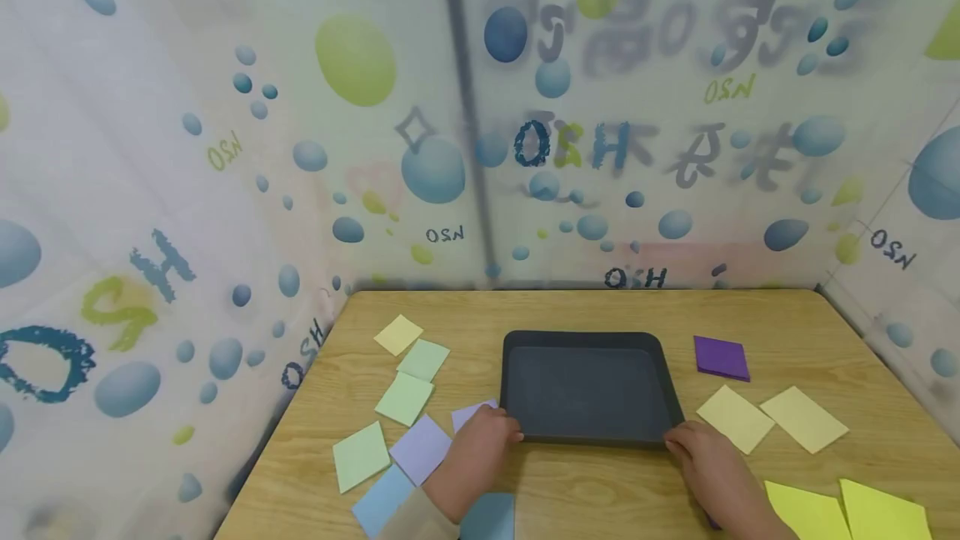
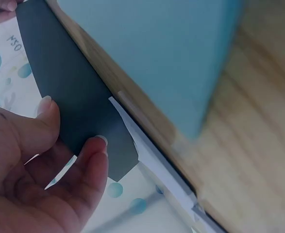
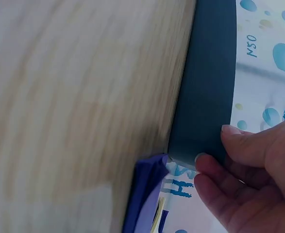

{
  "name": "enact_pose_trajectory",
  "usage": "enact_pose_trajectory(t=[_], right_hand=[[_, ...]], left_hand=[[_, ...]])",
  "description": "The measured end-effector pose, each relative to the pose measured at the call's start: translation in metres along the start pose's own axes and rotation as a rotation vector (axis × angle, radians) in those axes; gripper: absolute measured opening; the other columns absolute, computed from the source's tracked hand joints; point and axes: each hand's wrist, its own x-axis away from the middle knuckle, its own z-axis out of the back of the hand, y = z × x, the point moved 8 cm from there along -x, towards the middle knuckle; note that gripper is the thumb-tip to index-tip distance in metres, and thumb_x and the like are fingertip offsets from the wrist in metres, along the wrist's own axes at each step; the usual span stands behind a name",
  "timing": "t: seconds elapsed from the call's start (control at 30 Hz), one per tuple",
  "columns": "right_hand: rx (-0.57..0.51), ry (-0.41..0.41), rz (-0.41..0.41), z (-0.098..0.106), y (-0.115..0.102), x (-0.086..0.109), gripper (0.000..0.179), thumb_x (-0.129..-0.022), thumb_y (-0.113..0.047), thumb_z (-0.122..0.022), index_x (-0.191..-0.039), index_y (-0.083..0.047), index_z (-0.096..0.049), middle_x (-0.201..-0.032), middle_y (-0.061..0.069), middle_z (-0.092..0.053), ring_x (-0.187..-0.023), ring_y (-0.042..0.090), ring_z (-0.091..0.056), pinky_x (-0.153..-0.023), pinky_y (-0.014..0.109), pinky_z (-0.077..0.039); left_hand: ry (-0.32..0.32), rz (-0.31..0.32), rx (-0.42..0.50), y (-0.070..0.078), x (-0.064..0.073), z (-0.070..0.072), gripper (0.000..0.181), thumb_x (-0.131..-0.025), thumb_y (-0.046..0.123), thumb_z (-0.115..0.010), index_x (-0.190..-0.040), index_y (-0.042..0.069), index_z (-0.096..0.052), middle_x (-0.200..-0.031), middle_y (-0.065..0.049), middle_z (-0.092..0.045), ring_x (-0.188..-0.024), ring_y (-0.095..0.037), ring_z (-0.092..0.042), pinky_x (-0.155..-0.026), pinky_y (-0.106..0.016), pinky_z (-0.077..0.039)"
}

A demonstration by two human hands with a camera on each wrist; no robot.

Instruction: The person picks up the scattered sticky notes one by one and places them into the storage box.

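Tray (image 1: 592, 390) on the table (image 1: 592, 490), its long axis running side to side between the two hands
Left hand (image 1: 480, 448) touches the tray's near left corner, right hand (image 1: 712, 469) its near right corner, neither plainly nearer; each grip is closed in a pinch on the tray, thumb at the rim, fingers against the outer wall; paper squares (image 1: 361, 457) lie on both sides of it
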Motion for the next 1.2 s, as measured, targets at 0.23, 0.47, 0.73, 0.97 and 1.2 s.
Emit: enact_pose_trajectory(t=[0.23,0.47,0.73,0.97,1.2], right_hand=[[-0.035,-0.021,-0.022,0.002,0.002,0.0,0.011,-0.082,0.002,-0.077,-0.085,-0.009,-0.076,-0.084,0.0,-0.071,-0.08,0.022,-0.07,-0.073,0.037,-0.058],[-0.123,-0.101,-0.132,0.006,0.011,0.002,0.02,-0.087,-0.004,-0.075,-0.107,-0.006,-0.074,-0.102,0.005,-0.074,-0.081,0.016,-0.069,-0.069,0.031,-0.057],[-0.111,-0.066,-0.196,0.023,0.037,0.012,0.025,-0.084,-0.008,-0.079,-0.109,-0.005,-0.074,-0.108,0.014,-0.074,-0.073,0.009,-0.065,-0.064,0.026,-0.053],[-0.071,-0.2,-0.223,0.019,0.061,0.016,0.033,-0.084,-0.017,-0.08,-0.11,0.003,-0.072,-0.105,0.018,-0.072,-0.085,0.026,-0.068,-0.074,0.044,-0.056],[-0.035,-0.292,-0.19,0.007,0.071,0.023,0.047,-0.076,-0.028,-0.086,-0.109,0.003,-0.071,-0.103,0.014,-0.07,-0.098,0.038,-0.067,-0.087,0.055,-0.053]], left_hand=[[-0.041,0.035,0.013,-0.002,-0.004,-0.002,0.014,-0.089,0.019,-0.076,-0.076,0.014,-0.077,-0.071,0.004,-0.065,-0.068,-0.011,-0.056,-0.066,-0.023,-0.05],[-0.065,0.072,0.024,-0.003,-0.005,0.001,0.014,-0.089,0.018,-0.076,-0.076,0.013,-0.077,-0.073,0.004,-0.067,-0.07,-0.012,-0.057,-0.069,-0.026,-0.052],[-0.105,0.091,0.027,-0.005,-0.007,-0.004,0.015,-0.09,0.019,-0.076,-0.076,0.014,-0.078,-0.073,0.004,-0.068,-0.073,-0.012,-0.06,-0.069,-0.026,-0.053],[-0.127,0.118,0.024,-0.008,-0.008,-0.004,0.017,-0.091,0.02,-0.076,-0.076,0.014,-0.077,-0.072,0.005,-0.066,-0.073,-0.013,-0.059,-0.067,-0.027,-0.053],[-0.134,0.121,0.042,-0.007,-0.009,-0.004,0.016,-0.09,0.02,-0.076,-0.075,0.014,-0.077,-0.073,0.005,-0.067,-0.072,-0.012,-0.059,-0.065,-0.027,-0.052]])
